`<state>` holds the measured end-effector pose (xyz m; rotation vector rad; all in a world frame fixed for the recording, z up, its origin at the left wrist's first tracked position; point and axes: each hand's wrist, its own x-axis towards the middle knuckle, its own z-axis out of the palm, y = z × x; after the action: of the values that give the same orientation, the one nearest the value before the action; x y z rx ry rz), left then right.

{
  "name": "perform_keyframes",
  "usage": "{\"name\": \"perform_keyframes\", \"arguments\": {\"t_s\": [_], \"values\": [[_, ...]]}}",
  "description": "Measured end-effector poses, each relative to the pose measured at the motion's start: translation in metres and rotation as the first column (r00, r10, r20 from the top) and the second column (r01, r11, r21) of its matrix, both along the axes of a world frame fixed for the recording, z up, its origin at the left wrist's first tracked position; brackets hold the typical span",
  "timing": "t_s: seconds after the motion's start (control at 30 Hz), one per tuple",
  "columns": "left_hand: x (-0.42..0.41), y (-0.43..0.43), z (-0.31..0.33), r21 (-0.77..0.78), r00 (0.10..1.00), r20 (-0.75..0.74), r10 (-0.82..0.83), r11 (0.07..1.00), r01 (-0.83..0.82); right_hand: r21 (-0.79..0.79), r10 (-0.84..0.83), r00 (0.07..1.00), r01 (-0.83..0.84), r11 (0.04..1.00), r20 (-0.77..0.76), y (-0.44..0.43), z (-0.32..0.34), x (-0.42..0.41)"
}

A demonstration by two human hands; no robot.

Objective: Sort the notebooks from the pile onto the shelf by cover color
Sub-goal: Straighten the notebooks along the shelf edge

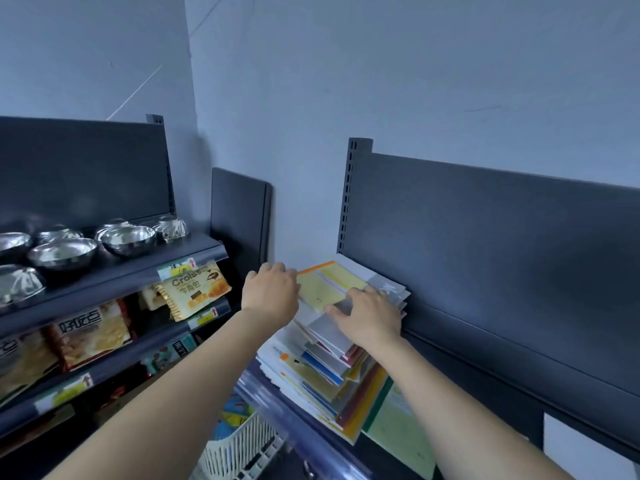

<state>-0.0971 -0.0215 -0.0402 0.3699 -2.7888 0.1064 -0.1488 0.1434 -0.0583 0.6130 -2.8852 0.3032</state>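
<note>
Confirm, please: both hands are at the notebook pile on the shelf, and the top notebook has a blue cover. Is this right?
Not quite. The left hand and the right hand are at the notebook pile, but the top notebook has a yellow cover with an orange edge, not blue. The head view shows it.

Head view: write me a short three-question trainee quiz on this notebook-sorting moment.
1. True or false: the shiny steel bowls stand on the same shelf as the untidy pile of paper notebooks.
2. The right hand rests flat on: A the pile; B a bowl; C a snack packet.
3. Fill in: the pale yellow top notebook, beside the left hand, has an ___ edge strip.
Key: 1 false; 2 A; 3 orange.
</note>
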Motion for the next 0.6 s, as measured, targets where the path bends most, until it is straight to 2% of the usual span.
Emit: {"name": "perform_keyframes", "arguments": {"t_s": [0.2, 0.3, 0.37, 0.5, 0.6], "values": [[-0.043, -0.023, 0.001, 0.267, 0.994, 0.106, 0.031, 0.962, -0.059, -0.094, 0.014, 1.0, -0.014, 0.996, -0.002, -0.004, -0.008, -0.024], [-0.057, -0.034, 0.003, 0.489, 0.991, 0.134, 0.028, 0.867, -0.091, -0.153, -0.031, 1.0, 0.03, 0.988, 0.0, -0.005, -0.01, -0.026], [-0.061, -0.036, 0.008, 0.56, 0.991, 0.134, 0.027, 0.823, -0.099, -0.163, -0.09, 0.996, 0.088, 0.983, -0.003, -0.004, -0.014, -0.026], [-0.063, -0.031, 0.014, 0.64, 1.0, -0.008, 0.016, 0.768, -0.008, -0.164, -0.229, 0.973, 0.228, 0.96, 0.013, -0.003, -0.017, -0.023], [-0.059, -0.028, 0.013, 0.737, 0.978, -0.209, -0.007, 0.656, 0.162, -0.234, -0.292, 0.956, 0.293, 0.927, 0.042, -0.006, -0.018, -0.018]]}}
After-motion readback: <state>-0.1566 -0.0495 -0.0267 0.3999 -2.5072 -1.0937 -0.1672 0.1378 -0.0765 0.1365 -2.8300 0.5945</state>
